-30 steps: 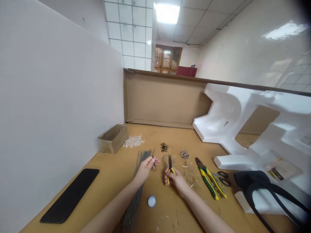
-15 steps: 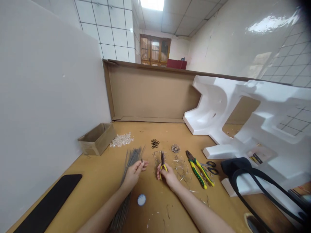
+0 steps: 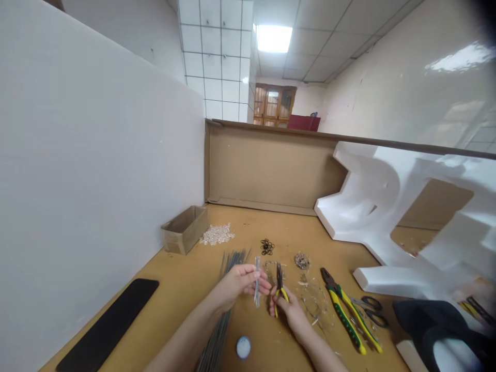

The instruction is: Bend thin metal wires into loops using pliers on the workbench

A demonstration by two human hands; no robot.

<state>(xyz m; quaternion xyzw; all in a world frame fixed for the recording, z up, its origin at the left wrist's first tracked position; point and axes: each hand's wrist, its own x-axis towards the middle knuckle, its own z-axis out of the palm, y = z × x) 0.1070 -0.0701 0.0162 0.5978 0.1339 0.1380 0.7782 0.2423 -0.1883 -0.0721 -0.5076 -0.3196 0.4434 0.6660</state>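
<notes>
Between the thumb and fingers of my left hand [image 3: 242, 281] is a short bundle of thin clear and grey strands [image 3: 257, 284], held upright. My right hand [image 3: 289, 307] grips small pliers with yellow handles [image 3: 279, 284], their dark jaws pointing away from me. Under my left forearm lies a long bundle of grey wires [image 3: 220, 330]. A round white and blue disc [image 3: 243, 347] rests on the table below my hands. Black rings [image 3: 267, 247] form a small pile beyond them, and a coil of silvery bits [image 3: 302, 261] lies to its right.
Large green and yellow pliers [image 3: 344, 310] and black-handled scissors [image 3: 374, 310] lie at the right, beside white foam [image 3: 372, 281]. At the left are an open cardboard box [image 3: 186, 232], small clear pieces [image 3: 217, 234] and a black strip [image 3: 108, 325]. Wire scraps lie right of my hands.
The view has swung left and up, so the table things sit farther right and lower. A short strand bundle now shows upright in my left hand. The small pliers remain in my right hand.
</notes>
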